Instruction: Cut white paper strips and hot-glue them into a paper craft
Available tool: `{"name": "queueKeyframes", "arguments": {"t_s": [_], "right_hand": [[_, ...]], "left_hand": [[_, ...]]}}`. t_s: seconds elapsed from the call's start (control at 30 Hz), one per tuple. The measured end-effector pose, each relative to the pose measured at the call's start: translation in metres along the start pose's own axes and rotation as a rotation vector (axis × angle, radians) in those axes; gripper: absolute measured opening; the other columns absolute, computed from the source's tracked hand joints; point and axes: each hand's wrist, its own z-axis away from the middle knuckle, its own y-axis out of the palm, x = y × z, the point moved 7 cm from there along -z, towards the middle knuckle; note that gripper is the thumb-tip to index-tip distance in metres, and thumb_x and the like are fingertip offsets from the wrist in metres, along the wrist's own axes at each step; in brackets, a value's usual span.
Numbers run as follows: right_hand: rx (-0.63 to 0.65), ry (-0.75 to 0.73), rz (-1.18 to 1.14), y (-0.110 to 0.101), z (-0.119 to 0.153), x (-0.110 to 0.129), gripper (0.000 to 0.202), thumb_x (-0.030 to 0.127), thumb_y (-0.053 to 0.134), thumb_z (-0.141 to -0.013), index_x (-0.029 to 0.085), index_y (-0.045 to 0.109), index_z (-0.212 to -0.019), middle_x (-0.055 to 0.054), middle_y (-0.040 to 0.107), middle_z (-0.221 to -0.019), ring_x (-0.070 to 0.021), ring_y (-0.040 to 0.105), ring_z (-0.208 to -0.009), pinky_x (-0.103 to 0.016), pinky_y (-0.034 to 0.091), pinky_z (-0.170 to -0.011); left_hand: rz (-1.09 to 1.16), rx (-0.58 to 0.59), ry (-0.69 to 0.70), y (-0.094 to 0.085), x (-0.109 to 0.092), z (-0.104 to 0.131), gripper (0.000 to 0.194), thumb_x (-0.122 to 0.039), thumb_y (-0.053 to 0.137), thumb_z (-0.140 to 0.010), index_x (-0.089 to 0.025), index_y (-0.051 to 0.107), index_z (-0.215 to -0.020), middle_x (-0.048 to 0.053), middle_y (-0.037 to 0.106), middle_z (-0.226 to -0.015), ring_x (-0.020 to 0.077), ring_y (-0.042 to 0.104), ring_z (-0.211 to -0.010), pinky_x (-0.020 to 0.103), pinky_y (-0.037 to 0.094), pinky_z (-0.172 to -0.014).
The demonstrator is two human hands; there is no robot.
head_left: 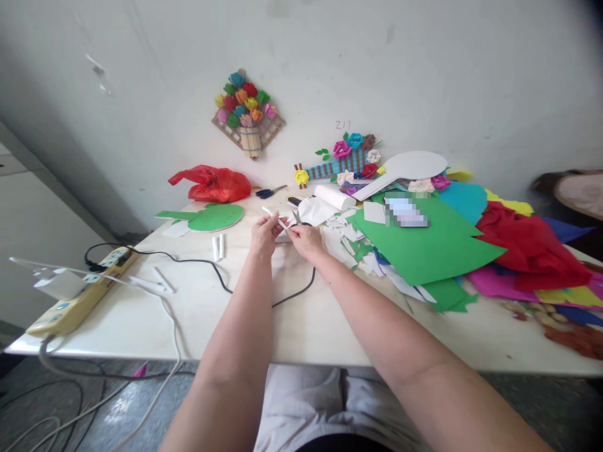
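Note:
Between both hands a thin white paper roll [282, 223] is held at a slant, its far end sticking out past the left fingers. My left hand [266, 235] pinches it near the middle. The fingers of my right hand [305, 241] are closed at its near end. Just beyond the right hand lies a pair of scissors [296, 218] with dark handles, partly hidden by the hand. Two short white rolls [219, 247] rest on the table to the left.
A yellow power strip [78, 298] with cords sits at left; a black cord crosses beneath my arms. Green round cutout [217, 217], red plastic bag [221, 185] and dark-handled scissors [270, 193] lie farther back. White scraps [346, 233], green sheets [424, 245] and a blurred phone [407, 210] are at right.

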Motion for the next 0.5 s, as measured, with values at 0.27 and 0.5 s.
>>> {"name": "queueKeyframes", "arguments": {"t_s": [0.27,0.5], "right_hand": [[-0.019,-0.043,-0.022,0.001,-0.001,0.002,0.031,0.035,0.047,-0.085,0.021,0.07,-0.07,-0.001,0.07,-0.073,-0.0118,0.057,-0.068,-0.023,0.03,-0.063],[0.012,-0.079,-0.003,0.005,-0.002,0.003,0.028,0.033,0.049,-0.085,0.02,0.07,-0.073,-0.003,0.07,-0.08,-0.0136,0.058,-0.075,-0.024,0.031,-0.068]], "left_hand": [[-0.046,-0.01,0.043,0.001,-0.011,0.003,0.025,-0.036,0.064,-0.072,-0.013,0.055,-0.075,0.006,0.065,-0.062,0.0159,0.065,-0.061,0.028,0.051,-0.066],[-0.11,-0.028,0.068,-0.003,-0.013,0.003,0.027,-0.04,0.061,-0.073,-0.015,0.051,-0.078,0.005,0.064,-0.059,0.0181,0.065,-0.057,0.029,0.051,-0.06]]}}
